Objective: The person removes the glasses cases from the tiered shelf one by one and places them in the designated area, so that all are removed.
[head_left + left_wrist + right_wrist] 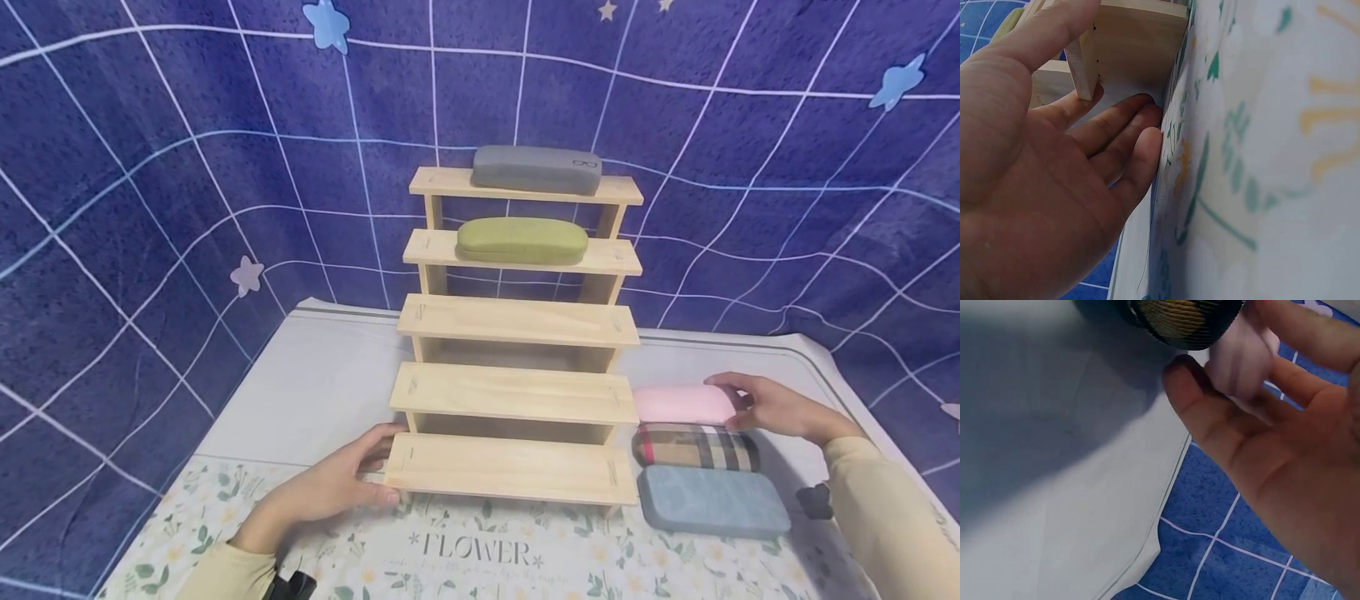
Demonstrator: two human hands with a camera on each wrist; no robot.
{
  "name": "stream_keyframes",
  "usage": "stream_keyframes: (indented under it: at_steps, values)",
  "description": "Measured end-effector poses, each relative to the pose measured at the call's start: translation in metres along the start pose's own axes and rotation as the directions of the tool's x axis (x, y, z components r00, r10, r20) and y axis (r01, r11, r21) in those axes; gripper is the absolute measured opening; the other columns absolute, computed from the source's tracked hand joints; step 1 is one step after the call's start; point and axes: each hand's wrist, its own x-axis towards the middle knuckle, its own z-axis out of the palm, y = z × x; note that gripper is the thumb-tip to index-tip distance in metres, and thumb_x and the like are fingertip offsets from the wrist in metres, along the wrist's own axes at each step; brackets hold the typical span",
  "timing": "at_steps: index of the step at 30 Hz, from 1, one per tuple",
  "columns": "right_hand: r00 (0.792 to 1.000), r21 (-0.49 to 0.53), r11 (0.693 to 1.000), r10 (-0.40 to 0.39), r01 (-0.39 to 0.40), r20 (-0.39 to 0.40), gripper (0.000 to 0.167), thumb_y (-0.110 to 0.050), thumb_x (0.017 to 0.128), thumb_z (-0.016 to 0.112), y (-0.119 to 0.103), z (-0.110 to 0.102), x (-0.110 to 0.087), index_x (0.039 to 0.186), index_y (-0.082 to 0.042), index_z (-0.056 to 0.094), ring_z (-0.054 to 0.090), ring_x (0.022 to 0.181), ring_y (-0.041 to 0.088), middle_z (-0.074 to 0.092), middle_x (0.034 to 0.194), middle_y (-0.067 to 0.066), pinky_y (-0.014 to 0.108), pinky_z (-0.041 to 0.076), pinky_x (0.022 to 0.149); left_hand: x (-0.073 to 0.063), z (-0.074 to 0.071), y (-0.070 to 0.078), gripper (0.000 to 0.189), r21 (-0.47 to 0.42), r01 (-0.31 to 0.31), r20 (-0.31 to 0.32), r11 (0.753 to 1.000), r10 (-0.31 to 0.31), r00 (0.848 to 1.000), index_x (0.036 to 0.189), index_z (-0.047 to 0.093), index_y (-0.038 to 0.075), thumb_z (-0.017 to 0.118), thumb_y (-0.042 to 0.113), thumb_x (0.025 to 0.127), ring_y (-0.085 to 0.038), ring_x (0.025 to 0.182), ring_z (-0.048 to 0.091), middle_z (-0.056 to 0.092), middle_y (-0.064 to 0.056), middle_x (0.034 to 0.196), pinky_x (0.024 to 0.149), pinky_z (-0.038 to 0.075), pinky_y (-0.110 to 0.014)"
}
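Note:
A light wooden stepped display stand stands in the middle of the head view. By its lowest step, my left hand touches the left end, thumb toward the front corner and the other fingers spread loosely behind. The left wrist view shows the palm of that hand, with the index fingertip at the foot of a wooden upright. At the right, my right hand grips the right end of a pink glasses case. Seen from the right wrist, the thumb and fingers surround the pink end.
A plaid glasses case and a blue-grey one lie in front of the pink case. On the upper two steps sit a grey case and a green case. A blue gridded cloth hangs behind the white table.

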Motion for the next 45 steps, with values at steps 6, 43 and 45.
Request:
stream_keyframes:
  at_steps: [6,43,45]
  values:
    - [0.998,-0.010,0.998,0.064,-0.063,0.003,0.047,-0.009,0.089,0.070,-0.003,0.004,0.002,0.128,0.011,0.057,0.060,0.104,0.035,0.063,0.120,0.027,0.040,0.056,0.079,0.000,-0.001,0.001,0.082,-0.006,-0.004,0.003,1.000,0.004,1.000,0.155,0.030,0.010,0.078,0.021,0.089,-0.047,0.138,0.038,0.042,-0.020,0.152,0.112,0.031,-0.064]
    - [0.904,-0.203,0.976,-0.159,0.082,-0.397,0.032,-0.014,0.098,0.066,-0.121,-0.047,0.037,0.128,-0.001,0.065,0.069,0.093,0.039,0.069,0.113,0.022,0.039,0.059,0.071,-0.001,-0.001,-0.005,0.081,0.014,-0.030,-0.005,0.999,0.030,1.000,0.154,0.032,0.013,0.079,0.020,0.088,-0.043,0.138,0.041,0.048,-0.015,0.148,0.112,0.032,-0.065]
    - [0.883,-0.185,0.978,-0.167,0.093,-0.440,0.030,-0.016,0.098,0.067,-0.145,-0.053,0.046,0.126,-0.005,0.067,0.069,0.089,0.033,0.070,0.111,0.019,0.026,0.054,0.067,-0.001,0.000,-0.004,0.082,0.014,-0.027,-0.006,1.000,0.027,1.000,0.154,0.032,0.013,0.079,0.021,0.088,-0.043,0.138,0.041,0.048,-0.014,0.148,0.112,0.032,-0.064]
